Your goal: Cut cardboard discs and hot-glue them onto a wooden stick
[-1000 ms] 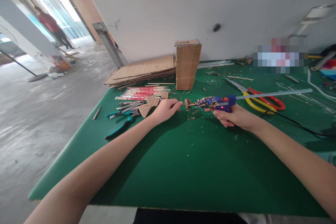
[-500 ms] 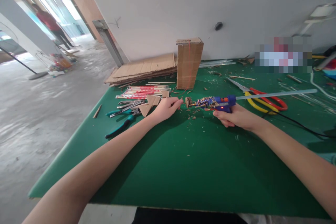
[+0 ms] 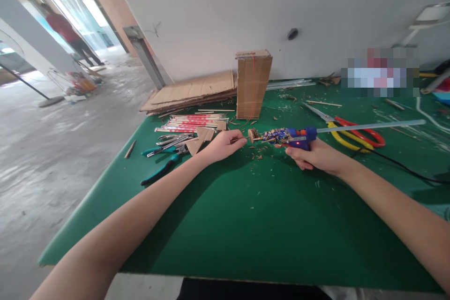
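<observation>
Nozzle of a blue glue gun (image 3: 297, 138) points left along the gun's left-to-right long axis, almost touching a small cardboard disc (image 3: 251, 135). The right hand (image 3: 318, 155) is wrapped closed around the gun; the left hand (image 3: 221, 145), just left of the disc, pinches the thin stick (image 3: 242, 138) carrying it.
</observation>
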Demonstrator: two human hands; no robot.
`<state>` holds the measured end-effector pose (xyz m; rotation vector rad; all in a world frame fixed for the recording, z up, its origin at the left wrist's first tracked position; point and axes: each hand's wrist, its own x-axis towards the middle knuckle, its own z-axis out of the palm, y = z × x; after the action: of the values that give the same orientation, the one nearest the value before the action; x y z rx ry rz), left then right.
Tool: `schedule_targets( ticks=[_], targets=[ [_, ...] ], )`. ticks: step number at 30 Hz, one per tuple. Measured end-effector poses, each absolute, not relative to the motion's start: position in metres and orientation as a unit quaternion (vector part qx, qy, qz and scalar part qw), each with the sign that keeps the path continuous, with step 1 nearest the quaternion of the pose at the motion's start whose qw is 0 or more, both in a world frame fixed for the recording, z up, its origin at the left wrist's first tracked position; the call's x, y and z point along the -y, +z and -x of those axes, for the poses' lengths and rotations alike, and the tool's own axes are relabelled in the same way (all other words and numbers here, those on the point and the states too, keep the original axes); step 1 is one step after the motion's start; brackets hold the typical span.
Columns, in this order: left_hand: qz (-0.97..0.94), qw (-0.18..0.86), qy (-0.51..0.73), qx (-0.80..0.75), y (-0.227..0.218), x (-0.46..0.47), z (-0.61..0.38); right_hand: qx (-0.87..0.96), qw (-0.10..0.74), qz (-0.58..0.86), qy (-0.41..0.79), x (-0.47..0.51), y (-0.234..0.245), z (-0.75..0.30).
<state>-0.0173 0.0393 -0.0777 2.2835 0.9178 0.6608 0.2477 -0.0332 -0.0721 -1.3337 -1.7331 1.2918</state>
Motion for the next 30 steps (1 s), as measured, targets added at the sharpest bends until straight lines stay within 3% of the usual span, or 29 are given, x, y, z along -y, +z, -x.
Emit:
schedule_targets(
  ticks=[16,30],
  targets=[
    [-0.879,0.254,0.235,-0.329,-0.077,-0.0371,0.0153,0.62,0.357,0.464,0.522,0.0315,-0.0754,-0.2488],
    [-0.873,0.265,0.225,-0.342,-0.077,-0.037,0.0163,0.621,0.351,0.46,0.529,0.0296,-0.0797,-0.2507]
  ],
)
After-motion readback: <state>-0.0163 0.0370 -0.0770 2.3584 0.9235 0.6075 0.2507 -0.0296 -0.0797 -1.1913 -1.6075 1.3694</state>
